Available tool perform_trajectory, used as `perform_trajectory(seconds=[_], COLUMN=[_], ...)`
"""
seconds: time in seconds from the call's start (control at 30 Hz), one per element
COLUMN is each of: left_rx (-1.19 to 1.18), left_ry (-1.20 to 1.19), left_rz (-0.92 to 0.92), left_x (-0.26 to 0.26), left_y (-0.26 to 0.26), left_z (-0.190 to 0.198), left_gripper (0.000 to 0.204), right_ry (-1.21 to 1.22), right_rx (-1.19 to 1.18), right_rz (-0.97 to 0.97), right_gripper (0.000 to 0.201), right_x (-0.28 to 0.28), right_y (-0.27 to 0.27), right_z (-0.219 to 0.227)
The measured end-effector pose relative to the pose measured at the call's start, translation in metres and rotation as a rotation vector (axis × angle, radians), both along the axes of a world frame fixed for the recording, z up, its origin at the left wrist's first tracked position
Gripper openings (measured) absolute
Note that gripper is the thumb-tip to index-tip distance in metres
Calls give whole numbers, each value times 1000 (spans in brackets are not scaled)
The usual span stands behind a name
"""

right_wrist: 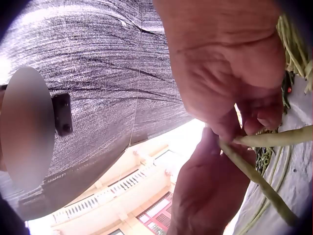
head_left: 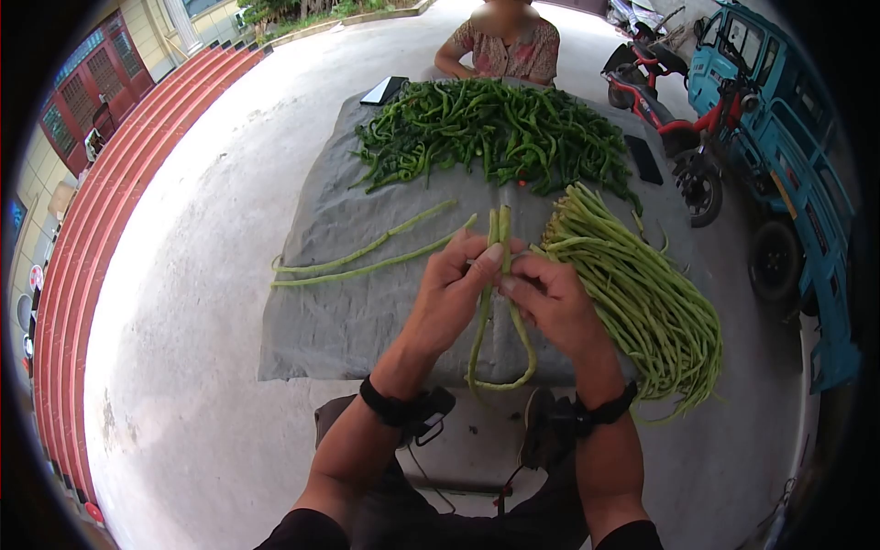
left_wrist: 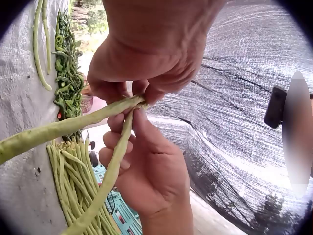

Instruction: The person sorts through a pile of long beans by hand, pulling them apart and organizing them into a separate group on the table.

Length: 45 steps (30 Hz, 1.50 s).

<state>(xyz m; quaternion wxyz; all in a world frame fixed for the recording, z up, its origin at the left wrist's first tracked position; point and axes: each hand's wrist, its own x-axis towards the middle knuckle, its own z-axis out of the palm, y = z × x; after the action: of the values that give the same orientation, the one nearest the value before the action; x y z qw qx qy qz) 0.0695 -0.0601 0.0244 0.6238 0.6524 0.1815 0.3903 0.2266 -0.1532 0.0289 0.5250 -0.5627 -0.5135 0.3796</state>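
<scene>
Bean in hand: a long bean (head_left: 486, 312), folded into a hanging loop, held above the near edge of the bench (head_left: 339, 321); its two ends stick up together between the two hands, and the loop dangles below the wrists.
Left hand (head_left: 451, 298): fingers curled round the bean's upper part, thumb and forefinger pinching it near the ends (the left wrist view shows the pinch plainly, thumb against pod).
Right hand (head_left: 550, 301): facing the left, fingertips nipping the same bean just beside the other grip; both grips are pressed shut on the pod, none spread.
Pose: both forearms reach forward from below, wrists bent inward, knuckles nearly touching, each wrist wearing a black strap.
Done so far: two long beans (head_left: 367, 257) lie apart on the grey cloth (head_left: 312, 321) to the left, looking like the ones already handled.
Left to do: a thick bundle of long beans (head_left: 642, 302) lies just right of the hands, so I'd judge the work barely begun.
Further out: a heap of green peppers (head_left: 495, 133) at the far end, a seated person (head_left: 504, 46) behind it, a red scooter (head_left: 669, 119) and a blue vehicle (head_left: 788, 137) to the right.
</scene>
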Motion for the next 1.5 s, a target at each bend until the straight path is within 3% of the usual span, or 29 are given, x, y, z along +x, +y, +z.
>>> perform_trajectory(seconds=[0.27,0.4,0.5,0.7,0.8,1.0,1.3,1.5], left_rx=[-394,-567,-587,-632,-674,-650,-563,-578], left_ry=[-199,-391,-443,-517,-574,-637,-623,-632], left_rz=[-112,-73,-22,127,215,279,421,443], left_x=[5,5,0,-19,-33,-55,-73,-75], left_y=[0,11,22,44,64,86,100,102], left_z=[-17,-15,-12,-5,-8,-22,-29,-32], left_gripper=[39,38,36,35,37,38,40,40], right_ry=[-168,-35,-95,151,353,501,-24,-139], right_rx=[65,64,9,-99,-190,-308,-217,-182], right_rz=[-34,87,174,397,404,472,251,220], right_gripper=[21,24,24,23,24,28,26,21], right_x=[-7,-11,-7,-15,-34,-42,-27,-3], right_y=[3,11,16,21,19,13,13,7], right_z=[-11,-16,-22,-45,-49,-37,-31,-21])
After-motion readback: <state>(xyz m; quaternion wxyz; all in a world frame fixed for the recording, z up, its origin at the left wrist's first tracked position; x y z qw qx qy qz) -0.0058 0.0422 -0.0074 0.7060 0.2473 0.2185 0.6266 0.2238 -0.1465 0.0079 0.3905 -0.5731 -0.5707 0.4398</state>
